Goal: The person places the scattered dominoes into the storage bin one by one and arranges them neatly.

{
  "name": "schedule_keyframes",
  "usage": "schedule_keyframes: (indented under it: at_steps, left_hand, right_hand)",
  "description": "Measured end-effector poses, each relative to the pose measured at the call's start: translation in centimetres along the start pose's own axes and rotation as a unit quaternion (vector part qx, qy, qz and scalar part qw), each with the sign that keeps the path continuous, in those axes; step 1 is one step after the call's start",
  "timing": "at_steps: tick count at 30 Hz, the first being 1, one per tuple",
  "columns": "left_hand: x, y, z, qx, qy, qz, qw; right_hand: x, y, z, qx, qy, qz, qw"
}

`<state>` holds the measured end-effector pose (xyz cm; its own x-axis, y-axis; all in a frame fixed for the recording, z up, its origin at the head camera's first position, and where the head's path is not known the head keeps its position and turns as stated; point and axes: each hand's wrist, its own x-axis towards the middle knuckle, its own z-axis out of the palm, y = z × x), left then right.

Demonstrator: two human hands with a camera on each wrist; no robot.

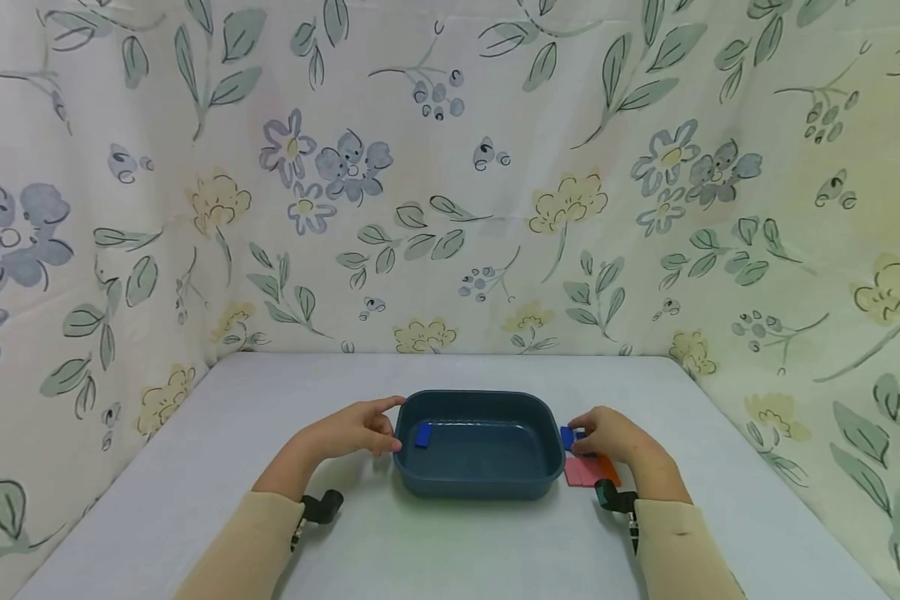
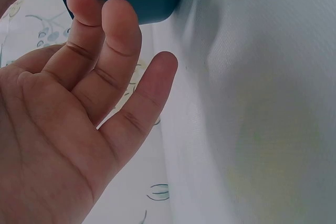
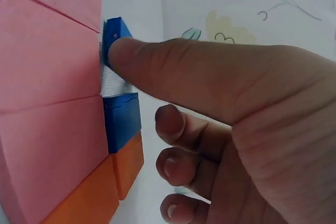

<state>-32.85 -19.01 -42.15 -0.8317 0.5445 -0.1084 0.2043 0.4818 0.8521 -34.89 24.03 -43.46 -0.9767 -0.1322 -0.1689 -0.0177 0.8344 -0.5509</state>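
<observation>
A dark blue-green rectangular tub (image 1: pixel 480 488) stands on the table, with one small blue tile (image 1: pixel 423 435) lying inside near its left end. My left hand (image 1: pixel 354 429) touches the tub's left side with thumb and index finger spread apart; the other fingers (image 2: pixel 122 40) are loosely bent and hold nothing. Right of the tub, my right hand (image 1: pixel 615 435) pinches a blue tile (image 3: pixel 113 29), thumb against it, index finger hidden in the right wrist view. A second blue tile (image 3: pixel 123 121) sits beside it, next to pink tiles (image 1: pixel 583 472) and orange tiles (image 1: pixel 610 470).
The white table (image 1: pixel 450 550) reaches back to a hanging curtain (image 1: pixel 450 250) printed with flowers and leaves. That cloth also borders the table on both sides. A small dark camera is strapped to each wrist.
</observation>
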Motion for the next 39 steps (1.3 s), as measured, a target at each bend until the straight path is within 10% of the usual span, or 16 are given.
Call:
schedule_keyframes:
  at_steps: [19,39]
  left_hand:
    - [-0.3,0.4,0.0,0.001,-0.001,0.004,1.0000]
    - [-0.4,-0.5,-0.3,-0.007,-0.003,0.021,0.9997]
  right_hand:
    - [-3.5,-5.6,-2.9,-0.089,0.143,-0.130,0.9772]
    - [-2.5,-14.6,6.2,-0.191,0.111,-0.270,0.9371]
